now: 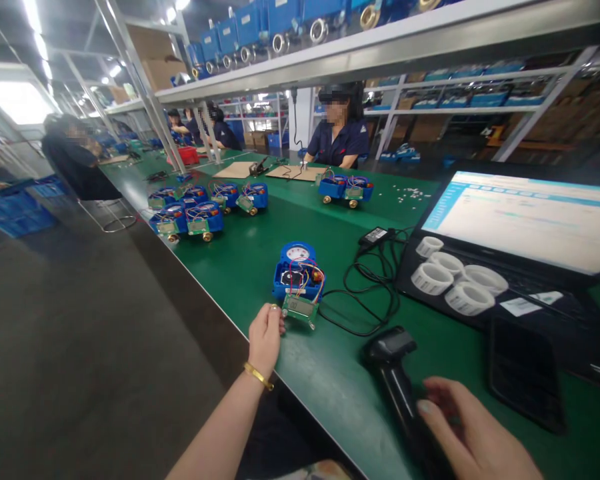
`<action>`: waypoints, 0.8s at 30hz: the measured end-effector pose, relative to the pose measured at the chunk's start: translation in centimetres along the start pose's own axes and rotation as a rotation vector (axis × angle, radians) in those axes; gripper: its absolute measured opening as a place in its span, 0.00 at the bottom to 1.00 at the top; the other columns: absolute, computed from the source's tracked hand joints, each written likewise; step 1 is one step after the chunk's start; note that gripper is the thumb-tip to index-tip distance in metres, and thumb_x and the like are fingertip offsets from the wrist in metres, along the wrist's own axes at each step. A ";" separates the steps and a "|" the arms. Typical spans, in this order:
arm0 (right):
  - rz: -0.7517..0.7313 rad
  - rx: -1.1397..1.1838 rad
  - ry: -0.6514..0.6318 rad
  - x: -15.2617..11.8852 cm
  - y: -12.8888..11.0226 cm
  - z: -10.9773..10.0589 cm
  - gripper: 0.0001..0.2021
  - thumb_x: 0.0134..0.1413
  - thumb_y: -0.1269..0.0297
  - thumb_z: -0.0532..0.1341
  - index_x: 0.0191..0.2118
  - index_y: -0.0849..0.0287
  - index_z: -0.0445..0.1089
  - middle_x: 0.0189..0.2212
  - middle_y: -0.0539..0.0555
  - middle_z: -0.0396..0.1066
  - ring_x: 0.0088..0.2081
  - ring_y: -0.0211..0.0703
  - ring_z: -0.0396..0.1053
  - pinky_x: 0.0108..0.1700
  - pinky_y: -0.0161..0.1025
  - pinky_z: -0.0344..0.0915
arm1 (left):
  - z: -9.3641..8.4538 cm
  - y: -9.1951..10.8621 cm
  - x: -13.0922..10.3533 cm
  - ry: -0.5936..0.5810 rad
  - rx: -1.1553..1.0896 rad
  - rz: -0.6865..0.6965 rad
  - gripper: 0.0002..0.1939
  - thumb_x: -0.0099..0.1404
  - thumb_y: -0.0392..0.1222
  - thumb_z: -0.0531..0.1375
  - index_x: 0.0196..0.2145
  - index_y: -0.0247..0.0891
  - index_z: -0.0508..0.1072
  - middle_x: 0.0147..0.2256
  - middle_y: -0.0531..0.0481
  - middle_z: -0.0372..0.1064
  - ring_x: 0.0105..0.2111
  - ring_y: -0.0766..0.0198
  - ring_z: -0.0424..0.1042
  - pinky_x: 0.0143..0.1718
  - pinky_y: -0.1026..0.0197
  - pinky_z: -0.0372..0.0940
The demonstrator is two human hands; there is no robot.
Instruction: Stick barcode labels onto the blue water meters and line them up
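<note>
A blue water meter (299, 275) sits on the green bench with its housing uncovered. Coloured wires run from inside it to a green circuit board (301, 308) with a small display, which hangs at its front. My left hand (267, 335) is closed at the meter's near left side, its fingertips pinching beside the board's corner; the exact grip is partly hidden. A black handheld barcode scanner (391, 373) lies in front of me. Beside its handle my right hand (473, 427) has curled fingers with thumb and fingers apart; the thumb tip is close to or touching the handle.
An open laptop (520, 220) carries several label rolls (470, 298). A dark phone (525, 373) lies at the right. Cables (370, 280) loop between meter and laptop. Several more meters (195, 213) stand further left. A co-worker (337, 137) sits across the bench under an overhead shelf (330, 57).
</note>
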State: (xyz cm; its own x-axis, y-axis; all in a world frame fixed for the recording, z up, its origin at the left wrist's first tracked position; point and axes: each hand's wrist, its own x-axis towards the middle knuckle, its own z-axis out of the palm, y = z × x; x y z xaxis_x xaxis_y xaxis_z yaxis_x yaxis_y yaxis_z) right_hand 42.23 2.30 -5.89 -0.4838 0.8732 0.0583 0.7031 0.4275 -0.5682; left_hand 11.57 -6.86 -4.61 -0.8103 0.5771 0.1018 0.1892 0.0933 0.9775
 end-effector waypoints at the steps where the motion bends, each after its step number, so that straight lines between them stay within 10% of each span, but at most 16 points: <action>1: 0.027 0.015 -0.048 0.1 -1.6 0.6 0.24 0.52 0.38 0.50 0.40 0.54 0.65 0.32 0.56 0.73 0.30 0.51 0.73 0.30 0.41 0.71 | -0.1 0.0 0.1 -0.024 -0.008 0.000 0.16 0.61 0.53 0.51 0.23 0.40 0.65 0.20 0.54 0.62 0.21 0.65 0.63 0.24 0.64 0.59; 9: 0.101 -0.060 -0.100 0.1 -4.2 2.7 0.31 0.49 0.42 0.55 0.53 0.60 0.59 0.28 0.57 0.72 0.28 0.58 0.72 0.31 0.47 0.67 | -0.9 -0.1 0.5 -0.155 -0.086 0.000 0.14 0.59 0.53 0.56 0.24 0.40 0.66 0.20 0.55 0.63 0.22 0.66 0.64 0.27 0.64 0.59; 13: 0.100 0.284 -0.153 -0.2 -4.9 2.3 0.31 0.49 0.46 0.57 0.56 0.59 0.58 0.32 0.56 0.72 0.31 0.53 0.71 0.34 0.45 0.67 | -1.1 0.5 0.4 -0.177 -0.183 -0.040 0.14 0.57 0.52 0.59 0.23 0.39 0.66 0.20 0.56 0.63 0.22 0.67 0.62 0.27 0.64 0.57; 18: 0.054 0.944 -0.348 -0.8 -8.4 1.9 0.22 0.48 0.57 0.56 0.50 0.59 0.63 0.33 0.53 0.69 0.29 0.43 0.66 0.34 0.39 0.64 | -1.3 3.2 0.6 -0.177 -0.410 -0.169 0.16 0.54 0.53 0.61 0.23 0.38 0.62 0.20 0.58 0.57 0.20 0.71 0.58 0.23 0.66 0.55; 24: -0.010 0.933 -0.323 0.4 -13.1 3.4 0.10 0.46 0.60 0.59 0.35 0.59 0.64 0.26 0.48 0.61 0.23 0.36 0.57 0.24 0.33 0.56 | -1.7 6.5 2.1 -0.198 -0.554 -0.282 0.16 0.46 0.48 0.65 0.20 0.37 0.61 0.19 0.58 0.56 0.19 0.73 0.56 0.20 0.68 0.52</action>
State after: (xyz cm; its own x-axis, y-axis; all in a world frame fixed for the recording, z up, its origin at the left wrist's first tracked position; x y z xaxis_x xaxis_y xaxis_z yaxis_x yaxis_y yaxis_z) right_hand 31.01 -3.75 -1.20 -0.7040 0.7056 -0.0809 0.0725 -0.0419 -0.9965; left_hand 10.18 -6.45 2.22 -0.6595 0.7351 -0.1572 -0.3729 -0.1384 0.9175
